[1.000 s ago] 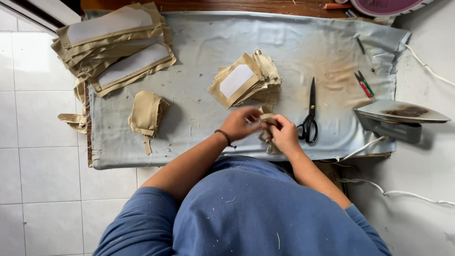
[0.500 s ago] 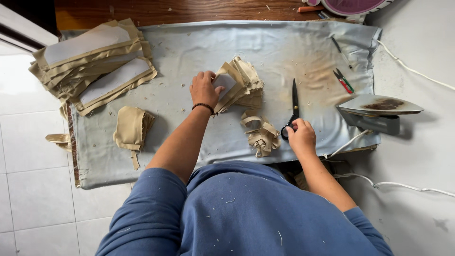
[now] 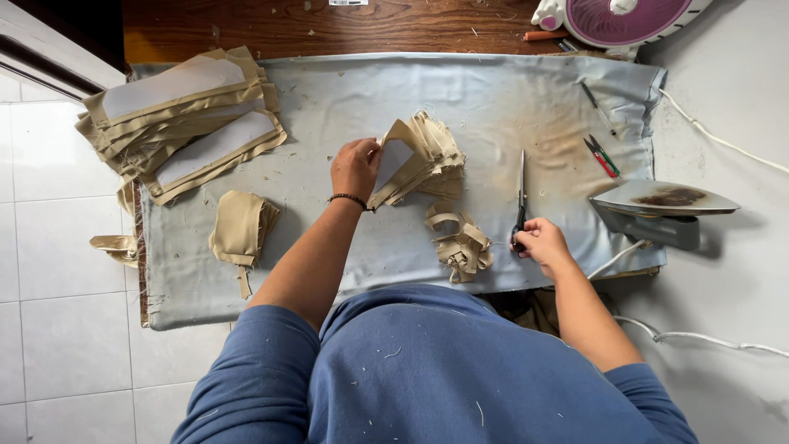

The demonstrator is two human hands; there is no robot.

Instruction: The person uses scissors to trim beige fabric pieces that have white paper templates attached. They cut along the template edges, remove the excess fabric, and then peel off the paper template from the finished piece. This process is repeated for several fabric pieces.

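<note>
— Where are the hands?

— The left hand has its fingers pinched on the top tan fabric piece, lifting it off the small stack mid-surface. The right hand has its fingers closed around the handles of the black scissors, which lie flat, blades pointing away.

— Anything near the edges?

— A knot of tan strips lies between the hands near the front edge. A bigger pile of white-faced tan pieces overhangs the far left corner; the iron sits off the right edge. The grey padded surface is open between the piles.
</note>
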